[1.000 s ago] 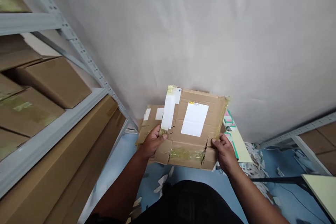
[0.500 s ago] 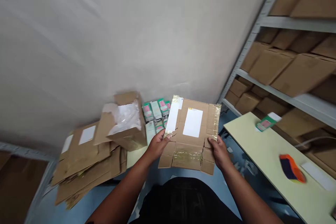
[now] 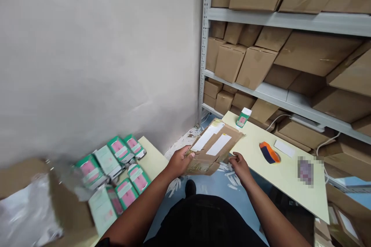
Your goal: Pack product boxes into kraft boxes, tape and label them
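Note:
A flattened cardboard box [image 3: 203, 157] with two white labels and strips of clear tape is held tilted in front of me. My left hand [image 3: 180, 161] grips its left edge, thumb on top and fingers underneath. Just off the lower right corner is my right hand [image 3: 240, 166], its fingers loosely bent and apart, with nothing visible in them. Whether a fingertip still brushes the cardboard is hard to tell. Beyond the cardboard, a green and white small box [image 3: 243, 117] stands on the right-hand table [image 3: 290, 177].
Several green and pink boxes [image 3: 124, 195] lie on the left table [image 3: 152, 157], beside an open carton [image 3: 71, 208] with plastic inside. An orange and navy tape roll [image 3: 269, 153] rests on the right table. Carton-filled shelves [image 3: 243, 85] stand behind; paper scraps [image 3: 232, 177] litter the floor.
My view has swung right, towards the shelves. The flattened cardboard has turned and tilted; my right hand has come off its right side, while my left hand keeps its grip.

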Tool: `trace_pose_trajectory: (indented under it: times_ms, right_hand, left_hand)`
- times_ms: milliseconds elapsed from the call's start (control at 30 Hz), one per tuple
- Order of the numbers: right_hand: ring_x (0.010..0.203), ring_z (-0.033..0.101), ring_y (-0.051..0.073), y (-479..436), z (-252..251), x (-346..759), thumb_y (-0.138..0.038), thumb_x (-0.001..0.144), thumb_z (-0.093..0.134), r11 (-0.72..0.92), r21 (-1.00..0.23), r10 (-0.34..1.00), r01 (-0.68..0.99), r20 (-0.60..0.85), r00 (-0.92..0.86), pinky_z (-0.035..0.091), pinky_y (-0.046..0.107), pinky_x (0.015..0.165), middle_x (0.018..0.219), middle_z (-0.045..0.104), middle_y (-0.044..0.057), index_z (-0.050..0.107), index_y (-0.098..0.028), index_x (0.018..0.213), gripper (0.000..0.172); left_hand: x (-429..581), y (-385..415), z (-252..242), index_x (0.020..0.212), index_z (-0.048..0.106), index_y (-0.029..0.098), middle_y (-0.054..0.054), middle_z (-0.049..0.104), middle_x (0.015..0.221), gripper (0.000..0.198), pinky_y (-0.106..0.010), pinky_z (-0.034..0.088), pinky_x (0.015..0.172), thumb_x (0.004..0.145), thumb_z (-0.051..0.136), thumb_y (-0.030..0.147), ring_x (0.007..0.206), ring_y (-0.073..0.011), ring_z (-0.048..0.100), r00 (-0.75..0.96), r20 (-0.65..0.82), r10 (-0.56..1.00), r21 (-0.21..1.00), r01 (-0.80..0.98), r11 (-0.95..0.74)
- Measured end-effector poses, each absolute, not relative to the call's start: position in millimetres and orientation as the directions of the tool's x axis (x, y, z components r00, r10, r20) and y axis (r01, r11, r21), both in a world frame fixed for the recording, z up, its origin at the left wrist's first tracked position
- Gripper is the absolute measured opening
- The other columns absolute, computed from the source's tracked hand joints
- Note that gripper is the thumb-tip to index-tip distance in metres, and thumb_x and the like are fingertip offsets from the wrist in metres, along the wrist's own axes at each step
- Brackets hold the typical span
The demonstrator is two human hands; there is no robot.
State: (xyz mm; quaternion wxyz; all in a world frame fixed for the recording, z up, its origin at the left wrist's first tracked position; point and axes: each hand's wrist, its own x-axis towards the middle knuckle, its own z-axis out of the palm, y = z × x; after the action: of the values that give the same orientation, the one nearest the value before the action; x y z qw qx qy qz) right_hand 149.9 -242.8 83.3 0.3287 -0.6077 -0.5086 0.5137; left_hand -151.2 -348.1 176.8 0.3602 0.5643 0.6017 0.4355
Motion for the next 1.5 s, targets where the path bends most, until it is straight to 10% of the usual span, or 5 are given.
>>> trace_pose_trajectory:
  times_ms: [433,767,1067,1233,1500]
  right_hand:
    - [0.142,0.046,0.034,-162,124,151,-0.040,0.081,0.065,0.041,-0.771,0.944,0.635,0.239,0.229,0.040,0.054,0.115,0.158,0.043,0.017,0.043,-0.018,0.151,0.077]
    - [0.098,0.068,0.028,-106,80,227,-0.035,0.071,0.072,-0.122,-0.959,0.902,0.255,0.000,0.431,0.051,0.043,0.094,0.098,0.075,0.006,0.069,-0.021,0.095,0.028]
    - [0.098,0.068,0.027,-59,42,294,-0.035,0.070,0.072,-0.176,-0.979,0.904,0.104,-0.118,0.412,0.050,0.040,0.092,0.097,0.073,0.005,0.066,-0.022,0.090,0.025]
    - [0.103,0.067,0.029,-49,31,300,-0.037,0.073,0.069,-0.202,-0.966,0.943,0.165,-0.146,0.298,0.050,0.042,0.096,0.106,0.074,0.006,0.067,-0.022,0.101,0.032]
    - [0.128,0.057,0.030,-58,20,265,-0.036,0.081,0.061,-0.131,-0.960,0.980,0.248,-0.087,0.181,0.052,0.045,0.101,0.139,0.060,0.010,0.048,-0.027,0.146,0.067]
  left_hand:
    - [-171,-137,178,0.118,0.072,0.029,-0.002,0.076,0.112,0.027,-0.030,0.049,0.087,0.097,0.054,0.031,0.103,-0.0237,0.068,0.480,0.097,0.872,0.633,0.647,-0.426]
    - [-81,-53,181,0.119,0.069,0.025,-0.007,0.074,0.114,0.026,-0.042,0.043,0.107,0.097,0.060,0.033,0.112,-0.0260,0.066,0.732,0.151,0.664,0.442,0.551,-0.708]
    - [-58,-25,120,0.142,0.053,0.018,-0.018,0.052,0.150,0.059,-0.054,0.034,0.119,0.099,0.047,0.058,0.141,-0.0319,0.047,-0.234,0.173,0.957,0.903,0.424,-0.060]
    - [-33,-13,94,0.129,0.064,0.015,-0.019,0.067,0.132,0.071,-0.050,0.053,0.100,0.094,0.039,0.072,0.127,-0.0327,0.060,-0.116,-0.289,0.950,0.952,-0.140,0.272]
    - [-36,14,71,0.125,0.070,0.021,-0.011,0.067,0.136,0.059,-0.047,0.034,0.120,0.089,0.056,0.066,0.135,-0.0311,0.055,0.142,-0.192,0.971,0.981,-0.011,0.195]
